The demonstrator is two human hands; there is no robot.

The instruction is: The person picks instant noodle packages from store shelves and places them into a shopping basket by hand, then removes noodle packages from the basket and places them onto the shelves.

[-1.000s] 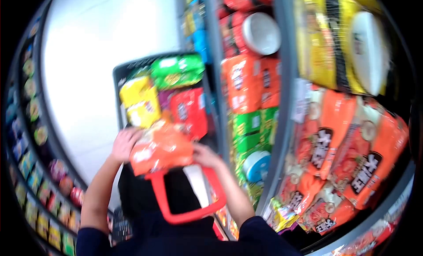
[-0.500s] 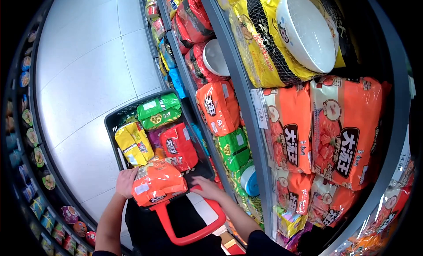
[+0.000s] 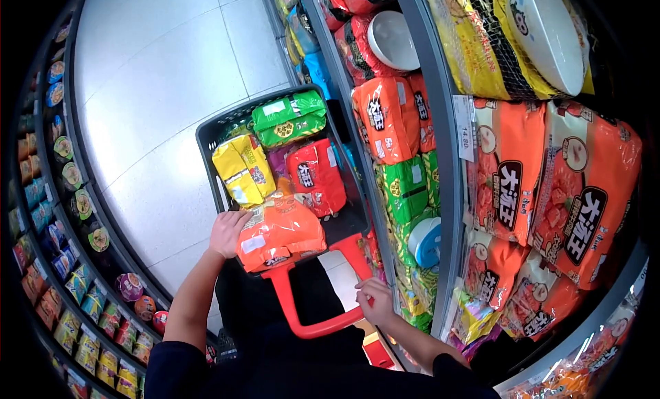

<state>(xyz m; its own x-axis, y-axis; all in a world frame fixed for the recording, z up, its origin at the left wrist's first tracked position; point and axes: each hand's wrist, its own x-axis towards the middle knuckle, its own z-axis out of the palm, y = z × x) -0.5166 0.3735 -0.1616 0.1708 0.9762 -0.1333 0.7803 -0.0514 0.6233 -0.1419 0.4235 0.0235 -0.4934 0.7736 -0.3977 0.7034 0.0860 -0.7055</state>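
Note:
A dark shopping basket (image 3: 206,134) is tilted in front of me, its red handle (image 3: 282,296) swung toward my body. My left hand (image 3: 228,232) grips the basket's near left rim, fingertips beside an orange instant noodle multipack (image 3: 289,224). My right hand (image 3: 377,303) has its fingers curled around the right side of the handle, near its outer corner. Inside the basket also lie a green noodle pack (image 3: 292,117), a yellow pack (image 3: 242,172) and a red pack (image 3: 317,175). A purple pack shows only partly between them.
Close on the right is a shelf (image 3: 440,193) with large orange noodle packs (image 3: 509,165) and a yellow netted pack with a white bowl (image 3: 546,38). Lower shelves hold red, orange and green packs. A shelf of cup noodles (image 3: 82,203) runs along the left, beyond the tiled floor (image 3: 151,76).
My right hand has moved from the basket's near right corner out along the handle toward me. In view, the basket, my left hand and the shelves have shifted right and upward.

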